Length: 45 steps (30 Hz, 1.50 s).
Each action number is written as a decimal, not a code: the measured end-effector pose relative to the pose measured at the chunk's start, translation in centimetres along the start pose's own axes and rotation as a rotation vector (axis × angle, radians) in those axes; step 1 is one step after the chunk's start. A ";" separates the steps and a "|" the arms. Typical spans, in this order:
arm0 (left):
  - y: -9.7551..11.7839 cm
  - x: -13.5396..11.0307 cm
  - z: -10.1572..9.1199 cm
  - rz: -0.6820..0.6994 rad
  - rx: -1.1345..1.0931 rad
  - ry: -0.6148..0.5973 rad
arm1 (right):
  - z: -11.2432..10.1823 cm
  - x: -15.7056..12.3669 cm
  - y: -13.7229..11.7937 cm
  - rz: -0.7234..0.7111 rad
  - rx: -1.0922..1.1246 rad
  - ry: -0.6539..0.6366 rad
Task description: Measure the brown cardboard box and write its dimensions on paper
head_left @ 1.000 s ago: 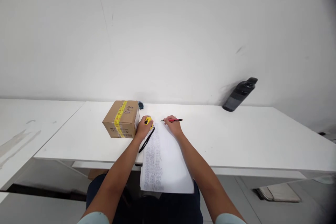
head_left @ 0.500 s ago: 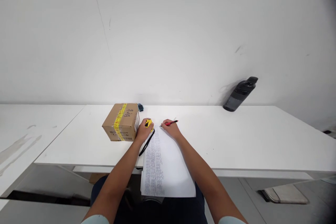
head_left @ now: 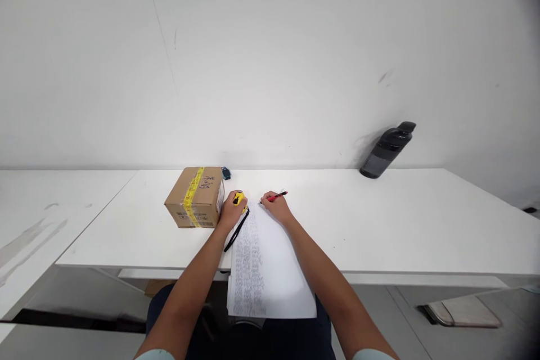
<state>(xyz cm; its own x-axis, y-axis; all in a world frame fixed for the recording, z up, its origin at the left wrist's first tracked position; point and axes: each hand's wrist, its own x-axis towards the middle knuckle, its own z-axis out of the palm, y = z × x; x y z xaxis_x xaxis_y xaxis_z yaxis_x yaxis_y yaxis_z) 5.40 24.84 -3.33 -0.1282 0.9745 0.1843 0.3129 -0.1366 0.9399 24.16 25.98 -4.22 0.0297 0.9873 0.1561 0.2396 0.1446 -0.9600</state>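
Observation:
My left hand (head_left: 231, 211) is closed around a yellow tape measure (head_left: 239, 198) whose black wrist strap (head_left: 235, 230) trails toward me. It rests just right of a brown cardboard box (head_left: 194, 197) banded with yellow tape. My right hand (head_left: 275, 207) grips a red pen (head_left: 277, 197) with its tip at the top of a white sheet (head_left: 265, 261) covered in handwritten rows on its left half. The sheet hangs over the table's near edge toward my lap.
The white table (head_left: 379, 219) stands against a white wall. A dark water bottle (head_left: 387, 151) leans on the wall at the back right. A small dark blue object (head_left: 226, 172) lies behind the box. Another white table (head_left: 37, 208) adjoins on the left.
My right hand has tilted the pen and brought its tip down to the top of the sheet. The left hand stays on the tape measure. The view has shifted slightly.

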 end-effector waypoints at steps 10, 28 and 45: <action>0.0 0.0 0.0 -0.002 -0.002 0.008 | -0.1 -0.1 -0.2 0.011 -0.012 0.031; -0.3 0.2 0.1 -0.004 -0.003 0.009 | -0.1 -0.1 -0.1 -0.001 -0.048 0.071; -0.1 0.0 0.1 -0.013 -0.028 0.008 | -0.3 -0.2 0.1 -0.032 -0.098 0.069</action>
<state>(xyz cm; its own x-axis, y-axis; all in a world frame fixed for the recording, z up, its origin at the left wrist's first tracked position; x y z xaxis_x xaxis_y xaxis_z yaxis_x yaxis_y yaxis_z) 5.45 24.87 -3.47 -0.1392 0.9748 0.1744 0.2849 -0.1292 0.9498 24.43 25.76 -4.28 0.0869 0.9749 0.2051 0.3352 0.1652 -0.9276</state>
